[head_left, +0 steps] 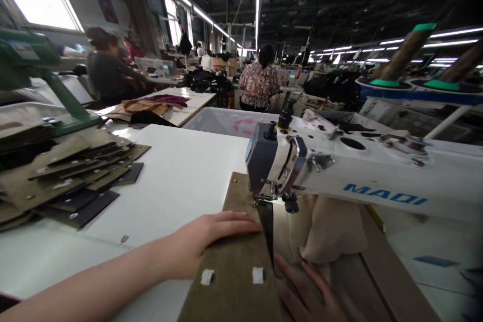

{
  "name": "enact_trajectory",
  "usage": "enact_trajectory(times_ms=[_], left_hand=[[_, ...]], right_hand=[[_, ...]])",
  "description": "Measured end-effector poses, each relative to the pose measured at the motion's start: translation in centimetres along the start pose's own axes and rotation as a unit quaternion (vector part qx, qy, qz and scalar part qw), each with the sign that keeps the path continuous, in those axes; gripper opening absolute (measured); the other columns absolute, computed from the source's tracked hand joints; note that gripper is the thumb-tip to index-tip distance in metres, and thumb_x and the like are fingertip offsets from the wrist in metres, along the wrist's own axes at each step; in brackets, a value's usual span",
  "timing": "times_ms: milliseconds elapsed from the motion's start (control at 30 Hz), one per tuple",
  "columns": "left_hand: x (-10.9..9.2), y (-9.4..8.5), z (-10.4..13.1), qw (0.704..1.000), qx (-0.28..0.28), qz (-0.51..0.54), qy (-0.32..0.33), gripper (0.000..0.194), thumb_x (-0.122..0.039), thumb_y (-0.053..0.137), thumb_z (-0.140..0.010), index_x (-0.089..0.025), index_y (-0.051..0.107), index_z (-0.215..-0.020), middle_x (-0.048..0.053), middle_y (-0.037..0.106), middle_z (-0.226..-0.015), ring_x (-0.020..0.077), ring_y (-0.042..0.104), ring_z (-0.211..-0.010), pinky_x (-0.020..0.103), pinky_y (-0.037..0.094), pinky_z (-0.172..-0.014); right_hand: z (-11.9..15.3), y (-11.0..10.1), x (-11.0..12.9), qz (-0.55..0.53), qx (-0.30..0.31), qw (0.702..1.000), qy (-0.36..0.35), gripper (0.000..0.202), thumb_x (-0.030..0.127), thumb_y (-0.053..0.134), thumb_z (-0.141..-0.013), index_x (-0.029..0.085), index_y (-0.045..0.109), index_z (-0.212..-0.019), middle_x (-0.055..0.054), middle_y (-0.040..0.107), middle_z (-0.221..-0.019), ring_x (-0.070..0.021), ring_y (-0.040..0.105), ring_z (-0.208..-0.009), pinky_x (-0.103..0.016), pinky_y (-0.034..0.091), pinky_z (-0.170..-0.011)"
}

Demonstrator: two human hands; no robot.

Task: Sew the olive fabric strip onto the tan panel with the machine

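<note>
Olive fabric strip (234,261) is being fed under sewing machine (339,171) needle; left hand (204,241) flat, fingers together, right hand (309,292) spread beside it; steady guiding prob. needed next.

Count taken outward from the sewing machine (339,171), of which one is in view. Two hands: left hand (204,241) and right hand (305,292), both at its needle end. One olive fabric panel (234,271) beneath them, bearing two white patches (257,275). One beige cloth (328,231) under the machine arm. One stack of cut pieces (71,176) far left. Two thread cones (403,55) behind. Two seated people (259,83) beyond.
</note>
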State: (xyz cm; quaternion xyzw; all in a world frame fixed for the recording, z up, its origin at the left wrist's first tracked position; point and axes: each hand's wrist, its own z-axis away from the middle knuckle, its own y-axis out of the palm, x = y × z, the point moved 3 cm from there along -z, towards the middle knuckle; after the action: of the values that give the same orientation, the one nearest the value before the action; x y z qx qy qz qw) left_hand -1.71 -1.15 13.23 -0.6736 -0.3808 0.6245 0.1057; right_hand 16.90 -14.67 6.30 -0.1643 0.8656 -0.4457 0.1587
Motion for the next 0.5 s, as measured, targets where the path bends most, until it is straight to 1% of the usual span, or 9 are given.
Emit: enact_trajectory(times_ms=[33,100,167,200,267,333,367,433,500], left_hand=[[-0.9,0.5,0.8,1.000,0.002,-0.019,0.019,0.052,-0.041,0.061,-0.096,-0.023,0.054,-0.143,0.013,0.058,-0.143,0.0291,0.056,-0.133,0.039,0.045,-0.114],[-2.4,2.0,2.6,0.995,-0.008,-0.080,0.064,0.042,-0.035,0.054,-0.102,-0.021,0.055,-0.141,0.012,0.064,-0.134,0.0259,0.057,-0.131,0.038,0.042,-0.117],[-3.7,3.7,4.5,0.978,-0.042,-0.167,0.122,0.033,-0.024,0.042,-0.107,-0.017,0.061,-0.133,0.010,0.071,-0.120,0.0223,0.060,-0.127,0.038,0.036,-0.122],[-4.2,4.6,5.3,0.966,-0.050,-0.209,0.144,0.034,-0.019,0.039,-0.107,-0.015,0.064,-0.129,0.008,0.073,-0.114,0.0210,0.061,-0.125,0.038,0.033,-0.123],[-4.9,6.0,6.5,0.948,-0.041,-0.265,0.170,0.033,-0.013,0.039,-0.106,-0.013,0.069,-0.121,0.005,0.076,-0.103,0.0192,0.066,-0.116,0.037,0.034,-0.123],[-5.2,6.9,7.0,0.941,-0.019,-0.288,0.175,0.030,-0.012,0.044,-0.104,-0.012,0.071,-0.117,0.003,0.078,-0.097,0.0179,0.071,-0.105,0.036,0.038,-0.121],[-5.3,7.2,7.2,0.940,-0.021,-0.292,0.175,0.028,-0.011,0.046,-0.103,-0.012,0.071,-0.116,0.003,0.078,-0.094,0.0172,0.072,-0.101,0.036,0.039,-0.120],[-5.3,7.4,7.2,0.938,-0.052,-0.291,0.180,0.025,-0.011,0.049,-0.102,-0.012,0.073,-0.113,0.002,0.078,-0.090,0.0161,0.073,-0.095,0.037,0.041,-0.119],[-5.2,7.6,7.2,0.935,-0.073,-0.291,0.187,0.025,-0.011,0.050,-0.102,-0.012,0.073,-0.112,0.001,0.077,-0.088,0.0158,0.073,-0.093,0.037,0.040,-0.120]], right_hand=[[0.1,-0.1,0.4,-0.018,0.012,1.000,0.013,0.040,0.032,0.062,-0.088,0.031,0.063,-0.129,-0.004,0.073,-0.116,-0.0277,0.057,-0.128,-0.049,0.045,-0.108],[0.4,-0.6,1.1,-0.045,0.041,0.998,0.033,0.043,0.032,0.062,-0.087,0.029,0.063,-0.130,-0.005,0.072,-0.119,-0.0291,0.054,-0.132,-0.051,0.042,-0.111],[0.6,-1.3,1.5,-0.066,0.069,0.994,0.049,0.044,0.030,0.061,-0.085,0.027,0.062,-0.130,-0.006,0.070,-0.121,-0.0298,0.051,-0.134,-0.053,0.038,-0.113],[0.6,-1.7,1.5,-0.075,0.080,0.992,0.056,0.045,0.029,0.061,-0.084,0.026,0.062,-0.129,-0.007,0.070,-0.122,-0.0299,0.050,-0.134,-0.053,0.037,-0.114],[0.4,-2.5,1.3,-0.095,0.094,0.989,0.062,0.044,0.026,0.059,-0.083,0.024,0.063,-0.126,-0.006,0.069,-0.124,-0.0282,0.048,-0.136,-0.051,0.031,-0.117],[0.1,-3.1,1.0,-0.115,0.100,0.986,0.064,0.041,0.022,0.056,-0.082,0.022,0.062,-0.123,-0.003,0.068,-0.127,-0.0244,0.046,-0.137,-0.046,0.023,-0.121],[-0.1,-3.2,0.8,-0.123,0.102,0.985,0.064,0.040,0.021,0.055,-0.082,0.021,0.062,-0.122,-0.001,0.067,-0.128,-0.0225,0.045,-0.138,-0.043,0.019,-0.122],[-0.3,-3.4,0.6,-0.134,0.109,0.983,0.067,0.040,0.020,0.052,-0.083,0.020,0.061,-0.122,0.002,0.067,-0.129,-0.0204,0.043,-0.139,-0.040,0.014,-0.123],[-0.3,-3.2,0.5,-0.142,0.122,0.980,0.073,0.040,0.021,0.051,-0.085,0.019,0.060,-0.124,0.002,0.065,-0.131,-0.0204,0.040,-0.141,-0.041,0.012,-0.123]])
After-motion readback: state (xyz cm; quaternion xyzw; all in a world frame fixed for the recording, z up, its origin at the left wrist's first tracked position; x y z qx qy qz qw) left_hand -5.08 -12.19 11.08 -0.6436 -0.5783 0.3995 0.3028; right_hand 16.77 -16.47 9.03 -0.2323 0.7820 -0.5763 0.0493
